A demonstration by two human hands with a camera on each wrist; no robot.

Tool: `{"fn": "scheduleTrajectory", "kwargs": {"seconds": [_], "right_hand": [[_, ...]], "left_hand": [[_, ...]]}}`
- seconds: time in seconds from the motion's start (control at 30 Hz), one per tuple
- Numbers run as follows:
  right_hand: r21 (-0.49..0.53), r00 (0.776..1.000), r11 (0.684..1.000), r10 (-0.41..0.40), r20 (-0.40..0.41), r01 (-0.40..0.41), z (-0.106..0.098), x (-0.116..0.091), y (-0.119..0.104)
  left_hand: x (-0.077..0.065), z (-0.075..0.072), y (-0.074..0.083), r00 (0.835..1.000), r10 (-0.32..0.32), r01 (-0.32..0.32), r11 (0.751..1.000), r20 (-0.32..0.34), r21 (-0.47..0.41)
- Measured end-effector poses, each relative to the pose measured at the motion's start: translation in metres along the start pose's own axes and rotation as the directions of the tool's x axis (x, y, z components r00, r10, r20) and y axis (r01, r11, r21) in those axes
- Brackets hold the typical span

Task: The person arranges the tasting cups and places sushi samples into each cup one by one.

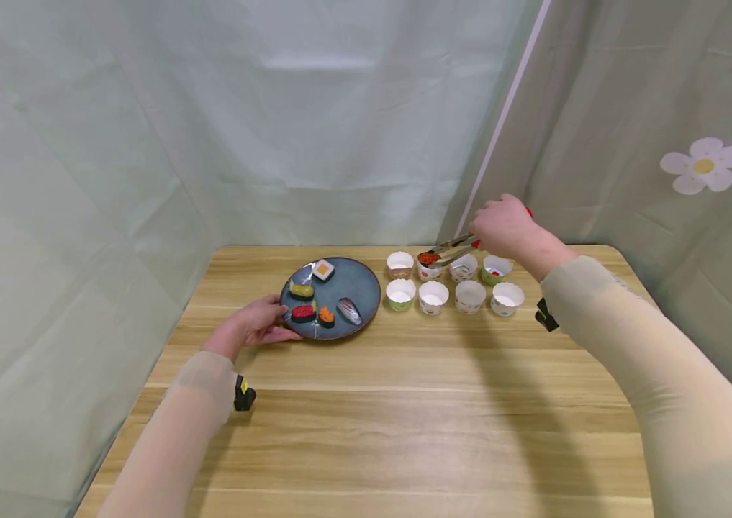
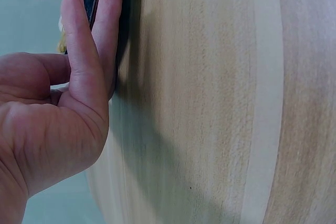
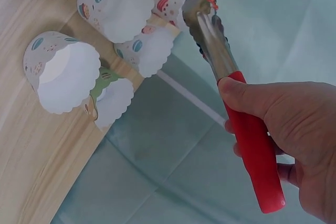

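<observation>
With its fingers at the rim, my left hand (image 1: 266,321) grips the left edge of a round dark blue plate (image 1: 361,284); in the left wrist view the plate's edge passes between the fingers. Several pieces of sushi lie on this plate, among them a red-topped one (image 1: 304,312), an orange-topped one (image 1: 326,315) and a silvery fish one (image 1: 349,311). My right hand (image 1: 507,229) holds metal tongs (image 3: 220,56) by their red handle (image 3: 257,161). A sushi piece with orange-red topping (image 1: 429,257) sits between the tongs' tips, over a back-row paper cup (image 1: 429,273).
Several frilled paper cups stand in two rows right of the plate, including a front white one (image 1: 433,296) and a green one (image 1: 496,270) at the back right with something red inside. A hanging curtain (image 1: 340,144) borders the wooden table (image 1: 404,417) behind.
</observation>
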State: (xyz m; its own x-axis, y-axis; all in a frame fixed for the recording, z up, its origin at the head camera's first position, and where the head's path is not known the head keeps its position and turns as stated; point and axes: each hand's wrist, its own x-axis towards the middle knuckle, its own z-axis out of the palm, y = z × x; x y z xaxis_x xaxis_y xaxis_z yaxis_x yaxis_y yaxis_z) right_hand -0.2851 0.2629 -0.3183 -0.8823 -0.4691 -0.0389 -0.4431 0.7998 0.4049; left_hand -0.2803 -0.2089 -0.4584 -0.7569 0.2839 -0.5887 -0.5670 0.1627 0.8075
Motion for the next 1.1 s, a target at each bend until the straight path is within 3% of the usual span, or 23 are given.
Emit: {"fn": "scheduleTrajectory", "kwargs": {"seconds": [0.77, 1.1], "right_hand": [[-0.049, 1.000, 0.999, 0.009, 0.028, -0.008, 0.0003, 0.0021, -0.0001], [-0.048, 1.000, 0.998, 0.030, -0.003, -0.030, -0.0059, 0.0021, 0.0040]], "left_hand": [[0.0025, -0.0013, -0.0008, 1.000, -0.006, 0.006, 1.000, -0.005, 0.011], [0.0017, -0.0025, -0.0004, 1.000, -0.015, 0.015, 1.000, -0.010, 0.010]]}}
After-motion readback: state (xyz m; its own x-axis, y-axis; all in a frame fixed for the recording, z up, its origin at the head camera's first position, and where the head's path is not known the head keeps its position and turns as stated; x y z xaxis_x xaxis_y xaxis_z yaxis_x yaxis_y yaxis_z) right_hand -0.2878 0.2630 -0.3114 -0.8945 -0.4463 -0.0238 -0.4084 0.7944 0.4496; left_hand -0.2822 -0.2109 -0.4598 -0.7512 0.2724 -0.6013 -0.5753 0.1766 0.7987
